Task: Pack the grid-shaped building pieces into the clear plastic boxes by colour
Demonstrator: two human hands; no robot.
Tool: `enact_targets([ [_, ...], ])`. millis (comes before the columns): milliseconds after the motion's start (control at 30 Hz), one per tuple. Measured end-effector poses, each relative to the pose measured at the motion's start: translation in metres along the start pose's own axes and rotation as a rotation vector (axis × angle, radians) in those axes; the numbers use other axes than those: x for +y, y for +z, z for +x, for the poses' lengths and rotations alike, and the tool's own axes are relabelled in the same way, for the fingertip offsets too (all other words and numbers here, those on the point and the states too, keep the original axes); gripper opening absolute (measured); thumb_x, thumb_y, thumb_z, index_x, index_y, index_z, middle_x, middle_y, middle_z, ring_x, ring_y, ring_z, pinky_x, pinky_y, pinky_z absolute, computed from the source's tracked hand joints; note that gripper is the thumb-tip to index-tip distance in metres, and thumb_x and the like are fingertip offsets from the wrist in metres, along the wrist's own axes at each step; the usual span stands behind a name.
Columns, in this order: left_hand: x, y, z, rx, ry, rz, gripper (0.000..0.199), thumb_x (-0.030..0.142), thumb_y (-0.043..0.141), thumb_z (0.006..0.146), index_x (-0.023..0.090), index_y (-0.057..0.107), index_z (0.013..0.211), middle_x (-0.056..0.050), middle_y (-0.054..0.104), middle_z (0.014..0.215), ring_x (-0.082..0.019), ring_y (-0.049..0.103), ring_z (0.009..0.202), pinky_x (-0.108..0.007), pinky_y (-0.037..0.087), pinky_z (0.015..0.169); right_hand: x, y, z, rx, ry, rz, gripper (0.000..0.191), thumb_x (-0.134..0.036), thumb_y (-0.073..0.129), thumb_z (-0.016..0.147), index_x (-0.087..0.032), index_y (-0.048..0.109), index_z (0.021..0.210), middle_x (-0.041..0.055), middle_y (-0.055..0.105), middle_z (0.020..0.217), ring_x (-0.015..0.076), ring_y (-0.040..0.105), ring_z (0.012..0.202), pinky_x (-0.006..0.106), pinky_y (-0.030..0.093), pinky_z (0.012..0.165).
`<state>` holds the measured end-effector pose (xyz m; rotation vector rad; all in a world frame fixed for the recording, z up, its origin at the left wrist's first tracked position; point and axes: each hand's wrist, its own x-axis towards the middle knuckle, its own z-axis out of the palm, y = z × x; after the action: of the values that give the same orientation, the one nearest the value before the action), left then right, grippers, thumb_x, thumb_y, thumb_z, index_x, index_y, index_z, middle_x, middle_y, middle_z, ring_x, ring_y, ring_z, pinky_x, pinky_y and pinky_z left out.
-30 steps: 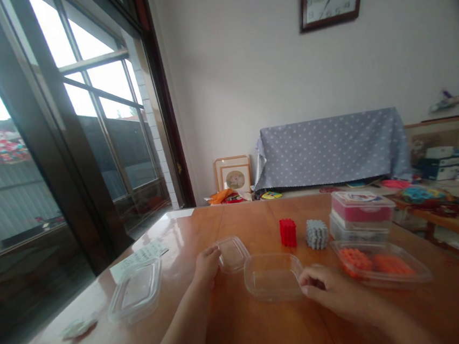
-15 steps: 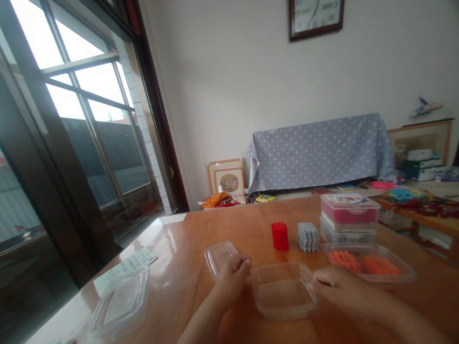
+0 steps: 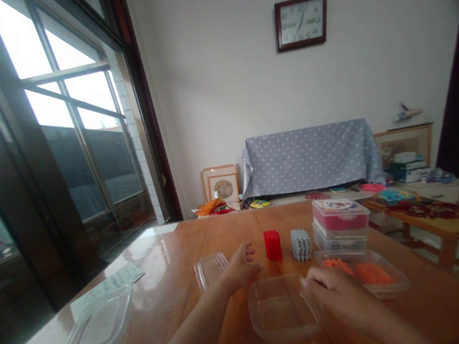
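Observation:
My right hand is closed on the right rim of a clear plastic container on the table. My left hand is open above the table, fingers apart and pointing toward a stack of red pieces. Beside the red stack stands a stack of grey notched pieces. Partly behind my left wrist lies a small clear lid. To the right, partly covered by my right hand, another clear container holds orange pieces.
Two stacked boxes, the upper one pink, stand at the back right. A larger clear container with a lid rests at the left, by a printed sheet. The wooden table reaches toward a cloth-covered piece.
My left hand has opened and moved forward and right, toward the red stack. My right hand stays at the container's rim. The whole view has shifted slightly.

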<state>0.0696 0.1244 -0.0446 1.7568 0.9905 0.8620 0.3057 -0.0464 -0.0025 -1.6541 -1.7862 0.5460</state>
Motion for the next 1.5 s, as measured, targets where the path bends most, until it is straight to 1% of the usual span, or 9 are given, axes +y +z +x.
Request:
enact_targets([
  [167, -0.002, 0.017, 0.043, -0.151, 0.035, 0.146, 0.125, 0.022, 0.084, 0.058, 0.02, 0.01, 0.16, -0.022, 0.041, 0.152, -0.034, 0.047, 0.13, -0.045, 0.042, 0.104, -0.009, 0.001, 0.0, 0.074, -0.009, 0.062, 0.04, -0.05, 0.045, 0.096, -0.021, 0.052, 0.07, -0.0036, 0.056, 0.063, 0.0142, 0.052, 0.062, 0.026, 0.03, 0.056],
  [267, -0.005, 0.021, 0.061, -0.182, 0.048, 0.286, 0.136, 0.026, 0.086, 0.054, 0.021, 0.003, 0.16, -0.017, 0.041, 0.155, -0.039, 0.033, 0.142, -0.051, 0.025, 0.117, -0.01, -0.004, 0.001, 0.178, 0.006, 0.118, 0.039, -0.051, 0.045, 0.096, -0.022, 0.054, 0.071, -0.0031, 0.056, 0.065, 0.0149, 0.052, 0.062, 0.026, 0.032, 0.056],
  [333, -0.008, 0.023, 0.071, -0.199, 0.036, 0.386, 0.14, 0.031, 0.087, 0.052, 0.019, 0.0, 0.16, -0.015, 0.044, 0.153, -0.041, 0.026, 0.145, -0.052, 0.017, 0.119, -0.011, -0.007, 0.001, 0.24, 0.021, 0.141, 0.04, -0.053, 0.045, 0.095, -0.022, 0.054, 0.072, -0.003, 0.056, 0.065, 0.0154, 0.052, 0.064, 0.026, 0.033, 0.057],
  [400, -0.011, 0.025, 0.078, -0.2, 0.021, 0.425, 0.143, 0.034, 0.087, 0.051, 0.017, -0.003, 0.16, -0.015, 0.047, 0.15, -0.04, 0.03, 0.144, -0.05, 0.02, 0.119, -0.012, -0.01, 0.0, 0.278, 0.033, 0.153, 0.041, -0.055, 0.044, 0.095, -0.023, 0.053, 0.072, -0.0028, 0.055, 0.066, 0.016, 0.052, 0.065, 0.026, 0.034, 0.057],
  [533, -0.018, 0.031, 0.091, -0.173, 0.017, 0.409, 0.149, 0.036, 0.089, 0.048, 0.015, -0.008, 0.159, -0.016, 0.051, 0.143, -0.035, 0.046, 0.132, -0.042, 0.032, 0.113, -0.017, -0.013, -0.001, 0.31, 0.047, 0.161, 0.042, -0.057, 0.043, 0.095, -0.023, 0.054, 0.073, -0.0018, 0.055, 0.066, 0.017, 0.051, 0.066, 0.026, 0.035, 0.058],
  [767, -0.019, 0.033, 0.097, -0.165, 0.01, 0.44, 0.148, 0.042, 0.09, 0.045, 0.017, -0.001, 0.16, -0.015, 0.056, 0.134, -0.036, 0.05, 0.126, -0.043, 0.035, 0.108, -0.019, -0.012, -0.002, 0.31, 0.073, 0.147, 0.044, -0.06, 0.041, 0.095, -0.024, 0.056, 0.074, 0.0001, 0.058, 0.068, 0.0184, 0.052, 0.067, 0.027, 0.037, 0.058],
  [900, -0.014, 0.032, 0.093, -0.172, 0.026, 0.484, 0.141, 0.044, 0.089, 0.049, 0.018, 0.006, 0.161, -0.015, 0.055, 0.134, -0.038, 0.047, 0.129, -0.046, 0.032, 0.111, -0.017, -0.009, 0.0, 0.267, 0.099, 0.147, 0.047, -0.063, 0.04, 0.094, -0.024, 0.058, 0.075, 0.0002, 0.059, 0.068, 0.0187, 0.055, 0.067, 0.027, 0.038, 0.057],
  [1167, -0.013, 0.029, 0.094, -0.22, 0.043, 0.455, 0.147, 0.049, 0.091, 0.046, 0.017, 0.006, 0.16, -0.018, 0.051, 0.14, -0.038, 0.046, 0.131, -0.047, 0.031, 0.112, -0.018, -0.008, 0.0, 0.274, 0.112, 0.15, 0.046, -0.063, 0.042, 0.093, -0.023, 0.061, 0.077, -0.0005, 0.06, 0.069, 0.0179, 0.055, 0.066, 0.027, 0.038, 0.058],
  [1500, -0.02, 0.034, 0.098, -0.178, 0.052, 0.511, 0.13, 0.053, 0.089, 0.051, 0.021, 0.022, 0.157, -0.016, 0.054, 0.136, -0.039, 0.047, 0.129, -0.049, 0.031, 0.111, -0.019, -0.008, -0.001, 0.265, 0.127, 0.134, 0.047, -0.063, 0.042, 0.093, -0.023, 0.06, 0.076, 0.0001, 0.061, 0.069, 0.0179, 0.055, 0.065, 0.026, 0.038, 0.056],
])
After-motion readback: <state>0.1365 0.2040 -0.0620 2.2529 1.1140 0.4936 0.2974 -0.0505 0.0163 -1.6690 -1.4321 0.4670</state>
